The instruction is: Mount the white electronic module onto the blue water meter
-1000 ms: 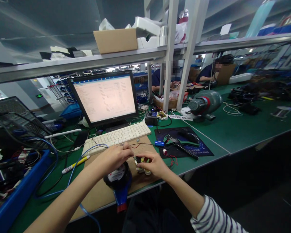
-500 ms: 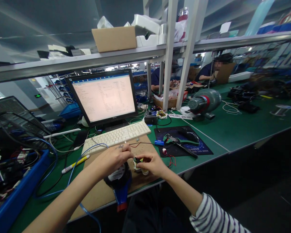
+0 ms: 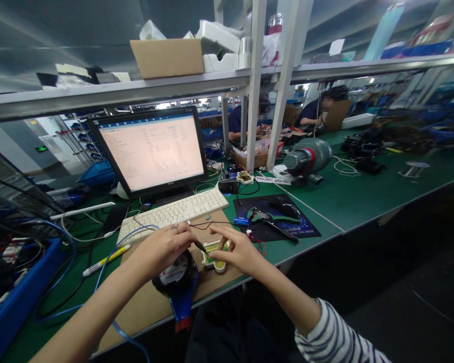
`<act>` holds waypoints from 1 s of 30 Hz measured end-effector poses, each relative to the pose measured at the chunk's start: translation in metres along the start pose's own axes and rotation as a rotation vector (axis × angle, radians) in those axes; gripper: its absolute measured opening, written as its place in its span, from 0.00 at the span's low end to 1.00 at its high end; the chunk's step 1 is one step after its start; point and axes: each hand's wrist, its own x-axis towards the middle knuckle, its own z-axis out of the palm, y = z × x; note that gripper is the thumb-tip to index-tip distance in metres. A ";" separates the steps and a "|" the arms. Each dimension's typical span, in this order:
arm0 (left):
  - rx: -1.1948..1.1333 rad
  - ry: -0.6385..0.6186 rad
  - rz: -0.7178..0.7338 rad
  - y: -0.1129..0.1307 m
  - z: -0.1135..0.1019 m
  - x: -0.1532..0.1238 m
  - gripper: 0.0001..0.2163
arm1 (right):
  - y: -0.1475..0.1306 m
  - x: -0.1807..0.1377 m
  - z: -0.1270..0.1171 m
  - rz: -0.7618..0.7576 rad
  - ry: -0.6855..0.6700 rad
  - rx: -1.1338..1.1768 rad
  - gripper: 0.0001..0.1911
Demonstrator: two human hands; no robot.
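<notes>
My left hand (image 3: 165, 248) is closed in a pinch on a thin dark probe-like tool whose tip (image 3: 201, 246) points at a small green and white circuit module (image 3: 213, 256). My right hand (image 3: 237, 250) rests on that module, thumb and fingers around its right side, index finger stretched out. Under my left wrist lies a round black and blue meter (image 3: 176, 277) with a white dial face. All of this sits on a brown cardboard sheet (image 3: 155, 302) on the green bench.
A white keyboard (image 3: 172, 213) and lit monitor (image 3: 151, 151) stand behind the hands. A mouse mat (image 3: 306, 229) with mouse and pliers lies to the right, a yellow pen (image 3: 105, 260) to the left, a blue bin (image 3: 11, 307) with wires far left. Other people work across the bench.
My hands have come slightly apart. The right index finger has stretched out and the module's green face now shows. The left hand's dark tool tip has become visible. The camera shifted right.
</notes>
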 end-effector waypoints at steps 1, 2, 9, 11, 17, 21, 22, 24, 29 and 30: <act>0.023 -0.002 -0.032 -0.001 0.000 -0.001 0.12 | 0.000 -0.004 -0.013 -0.018 0.030 -0.057 0.20; 0.054 0.002 -0.063 -0.001 0.000 -0.001 0.12 | 0.001 -0.009 -0.027 -0.031 0.063 -0.113 0.15; 0.239 -0.034 -0.218 0.002 0.000 0.008 0.13 | 0.016 -0.042 -0.088 0.093 -0.223 -0.617 0.41; 0.269 -0.029 -0.236 0.002 0.001 0.010 0.13 | 0.025 -0.047 -0.084 0.138 -0.265 -0.699 0.47; 0.311 -0.032 -0.267 0.000 0.005 0.009 0.13 | 0.038 -0.031 -0.075 0.130 -0.165 -0.428 0.04; 0.282 -0.039 -0.317 -0.002 0.007 0.008 0.14 | 0.021 0.005 -0.078 0.170 -0.150 -0.333 0.04; 0.261 -0.030 -0.331 -0.002 0.007 0.007 0.14 | 0.013 0.016 -0.078 0.174 -0.141 -0.309 0.06; 0.198 0.024 -0.361 0.001 0.007 0.006 0.14 | -0.005 0.036 -0.078 0.218 -0.148 -0.201 0.12; -0.246 0.298 -0.415 0.033 0.004 -0.004 0.12 | -0.057 0.061 -0.069 0.575 -0.243 0.446 0.18; -0.368 0.332 -0.413 0.043 0.003 -0.006 0.12 | -0.066 0.060 -0.066 0.619 -0.255 0.568 0.18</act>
